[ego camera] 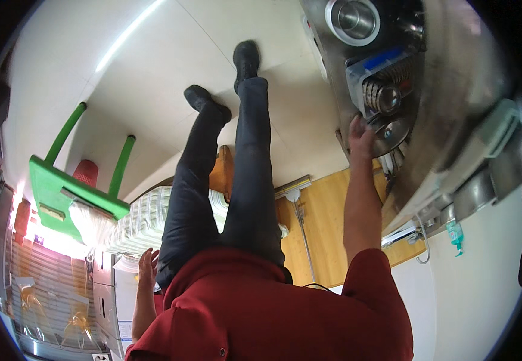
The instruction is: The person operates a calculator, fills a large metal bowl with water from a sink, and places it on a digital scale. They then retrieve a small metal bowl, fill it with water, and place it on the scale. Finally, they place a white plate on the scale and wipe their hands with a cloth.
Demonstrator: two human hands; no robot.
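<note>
My right hand (362,137) reaches out to the metal counter, its fingers blurred at the rim of a shiny round metal bowl or lid (391,135). Whether it grips that rim cannot be told. Just beyond the fingertips stands a clear plastic bin (356,83) with a blue patch, holding stacked metal-rimmed round ware (385,97). Farther along the counter, a metal pot (356,20) sits within a white ring. My left hand (148,264) hangs beside my left thigh, fingers apart, with nothing seen in it.
A green stool or small table (80,194) stands at the left, near a red basket (86,172). A floor squeegee or mop (293,194) lies behind my legs. A teal pump bottle (455,234) is by the sink area at the right; striped cloth (146,221) lies behind my left leg.
</note>
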